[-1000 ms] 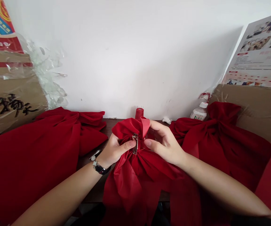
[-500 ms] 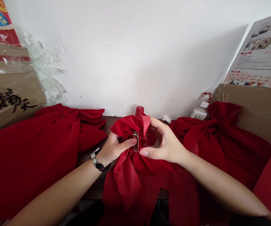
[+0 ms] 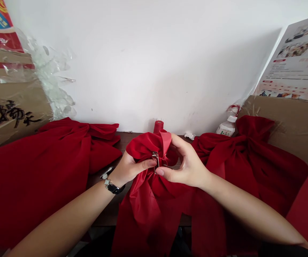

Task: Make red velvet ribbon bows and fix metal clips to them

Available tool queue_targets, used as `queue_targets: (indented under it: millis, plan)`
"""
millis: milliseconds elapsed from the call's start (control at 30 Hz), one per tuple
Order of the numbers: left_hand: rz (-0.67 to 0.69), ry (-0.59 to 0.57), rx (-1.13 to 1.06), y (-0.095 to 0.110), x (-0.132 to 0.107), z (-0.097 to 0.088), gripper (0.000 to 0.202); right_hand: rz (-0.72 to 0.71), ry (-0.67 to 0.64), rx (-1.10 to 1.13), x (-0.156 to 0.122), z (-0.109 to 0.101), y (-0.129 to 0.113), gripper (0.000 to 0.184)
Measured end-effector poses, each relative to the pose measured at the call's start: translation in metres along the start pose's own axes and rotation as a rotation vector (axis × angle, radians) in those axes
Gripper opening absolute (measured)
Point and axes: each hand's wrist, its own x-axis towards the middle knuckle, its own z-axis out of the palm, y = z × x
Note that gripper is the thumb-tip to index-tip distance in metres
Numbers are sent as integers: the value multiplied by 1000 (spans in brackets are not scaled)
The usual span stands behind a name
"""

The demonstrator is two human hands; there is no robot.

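Note:
Between my hands is a gathered red fabric bow (image 3: 143, 144), its long tails hanging over the table's front edge. A small metal clip (image 3: 155, 160) stands upright at the bow's centre. My left hand (image 3: 132, 167) grips the bow from the left, its thumb pressed on the clip and its other fingers hidden behind the cloth. Around the bow's right loop curls my right hand (image 3: 188, 162), fingers behind the fabric, thumb tip touching the clip's lower end. A thin red thread shows beside the clip.
A red thread spool (image 3: 158, 126) with needles on top stands behind the bow. Red cloth bows lie at left (image 3: 63, 153) and right (image 3: 263, 167). A white-capped bottle (image 3: 226, 126) and a crumpled white scrap (image 3: 189, 136) are near the wall. Cardboard boxes (image 3: 15, 96) flank the table.
My right thumb has shifted left onto the clip's lower end. The clip has tilted slightly and moved a little lower. The bow stays in both hands.

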Motion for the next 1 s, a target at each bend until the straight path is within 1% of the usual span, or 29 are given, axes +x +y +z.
queue_targets:
  millis: [133,333,533,700,767,833,933,1000]
  plan:
    - [7,8,15,1,0,0,22,-7,10,-35,-1,0,1,40]
    - [6,-14,43,2,0,-1,21,-65,49,-52,-1,-1,5,30]
    - [-25,-17,54,0,-1,-2,20,-49,15,-44,1,-3,6,24]
    - [3,-13,52,0,-2,-2,20,-26,27,-27,1,-2,8,25]
    - [-1,-23,47,0,-2,-2,22,-27,-21,1,3,-6,9,27]
    - [-9,-18,42,0,-1,-2,23,-48,-122,16,6,-13,9,28]
    - [-19,25,28,-2,-2,-2,25,-90,-265,-21,12,-26,11,19]
    - [-28,32,12,-5,-3,-3,27,-90,-292,-59,14,-32,13,17]
